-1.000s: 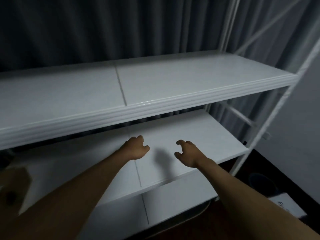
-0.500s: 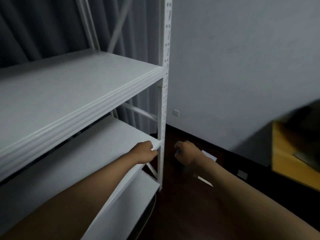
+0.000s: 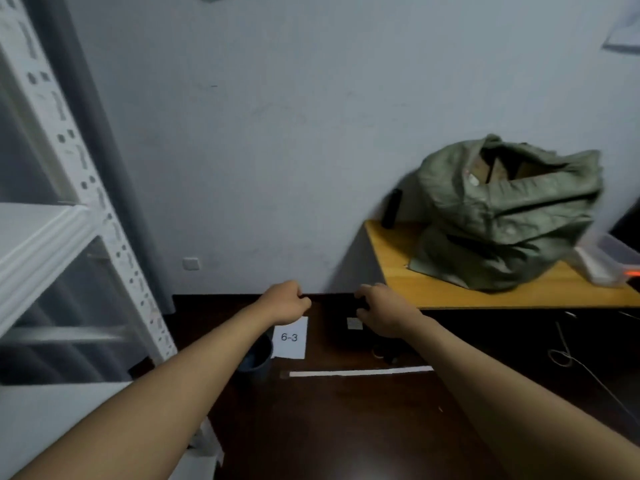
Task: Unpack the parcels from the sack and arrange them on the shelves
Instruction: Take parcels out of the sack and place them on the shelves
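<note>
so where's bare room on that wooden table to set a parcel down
The table is bare along its front edge and at its left end, between the dark object by the wall and the sack. The right end is crowded by the sack and a clear container.

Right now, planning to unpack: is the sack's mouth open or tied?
Open: the sack mouth gapes, with brown cardboard showing inside.
</note>
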